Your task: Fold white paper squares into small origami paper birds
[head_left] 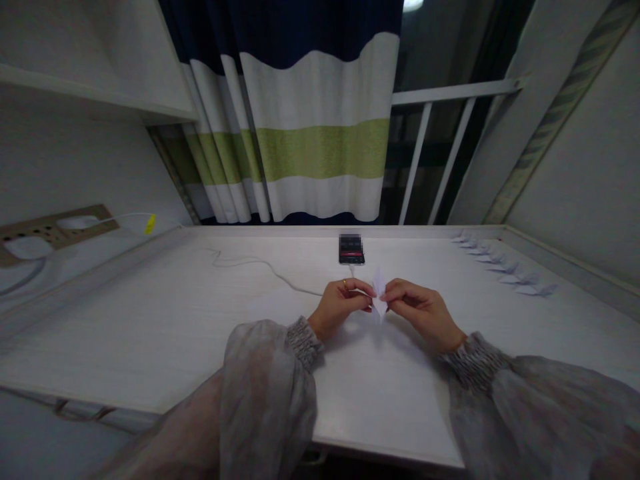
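Between my two hands, above the white desk, is a small piece of folded white paper (pixel 379 303) with pointed ends at top and bottom. My left hand (pixel 341 303), with a ring on one finger, pinches its left side between thumb and fingertips. From the other side my right hand (pixel 421 308) grips the right edge with thumb and index finger. The finer folds of the paper are too blurred to make out.
Several folded white paper figures (pixel 510 273) stand in a row at the back right. A phone (pixel 351 249) lies behind my hands, with a white cable (pixel 273 267) running left. A socket strip (pixel 55 230) with plugs is on the left wall. The desk's front edge (pixel 390 455) is near me.
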